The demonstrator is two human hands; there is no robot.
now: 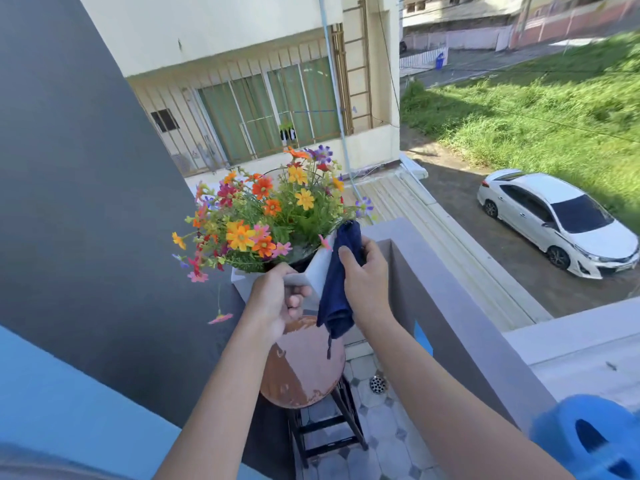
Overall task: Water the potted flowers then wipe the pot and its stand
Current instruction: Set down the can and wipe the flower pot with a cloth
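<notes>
white square pot full of orange, yellow, pink and purple flowers, lifted clear above a round stool with a worn, rust-edged seat and dark legs. gripped at the near rim by the left hand, fingers curled shut around the pot's edge. dark blue cloth pressed flat against the pot's right face, pinched closed in the right hand with the thumb on top; lower end of the cloth hanging loose below the pot, a thin cord dangling from it over the stool seat. one pink bloom drooping on a long stem to the left of the pot, near the dark grey wall. grey balcony ledge just beside the right forearm. blue plastic watering can at the bottom right corner, only partly in view, well apart from the pot. pale patterned floor tiles and a round metal drain below, beside the stool's legs. beyond the ledge, a white car parked on wet paving, sunlit grass behind it, and a cream building with barred windows.
</notes>
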